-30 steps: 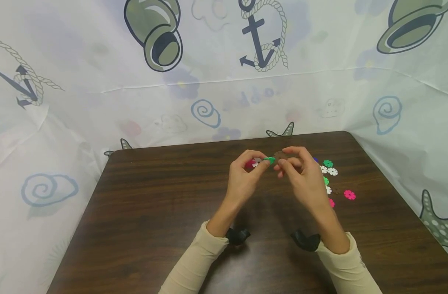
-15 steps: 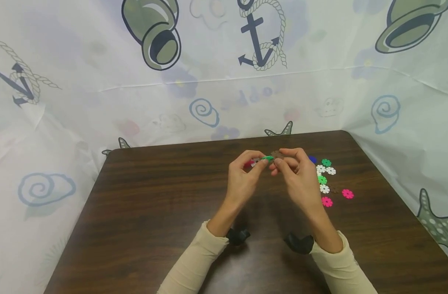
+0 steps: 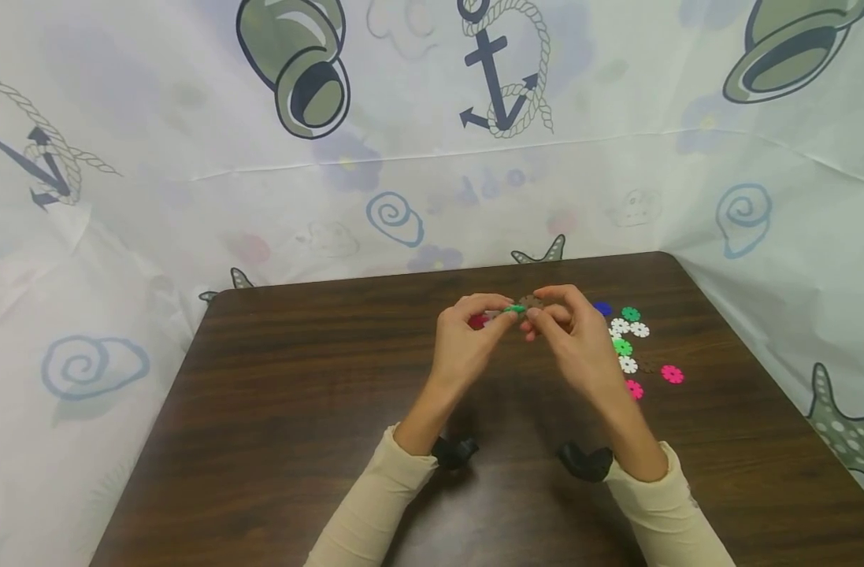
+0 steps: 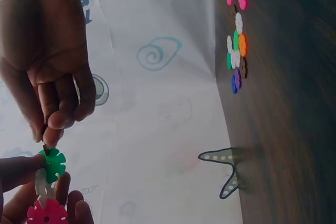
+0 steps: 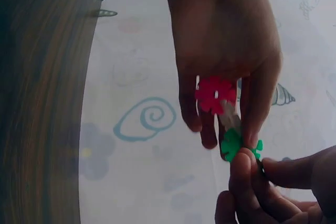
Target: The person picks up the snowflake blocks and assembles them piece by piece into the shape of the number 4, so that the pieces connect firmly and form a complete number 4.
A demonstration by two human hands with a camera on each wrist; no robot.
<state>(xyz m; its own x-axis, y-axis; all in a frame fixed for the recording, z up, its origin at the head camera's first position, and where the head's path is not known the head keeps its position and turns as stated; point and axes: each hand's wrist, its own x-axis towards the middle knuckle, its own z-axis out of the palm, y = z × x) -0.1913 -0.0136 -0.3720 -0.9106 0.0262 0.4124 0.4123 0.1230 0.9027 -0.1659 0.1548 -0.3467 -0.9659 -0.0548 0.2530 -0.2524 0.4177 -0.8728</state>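
Observation:
Thumb and fingers of my left hand (image 3: 465,340) pinch a green notched plastic disc (image 4: 55,165). A white disc (image 4: 44,186) and a pink disc (image 4: 47,212) are joined to it in a chain, below it in the left wrist view. My right hand (image 3: 582,346) pinches a brown disc (image 3: 531,301) of the same sort. The brown disc's edge meets the green disc's rim; whether its slot has engaged is hidden by the fingertips. Both hands are raised above the far part of the table.
Several loose discs lie on the dark wooden table (image 3: 297,409) to the right, among them a blue disc (image 3: 602,309), a white disc (image 3: 639,330) and a pink disc (image 3: 673,374). A printed cloth (image 3: 432,181) hangs behind the table and along its sides.
My right hand has shifted slightly left, bringing the brown disc against the green one. The green disc has turned more edge-on in the head view. Both hands keep their pinch.

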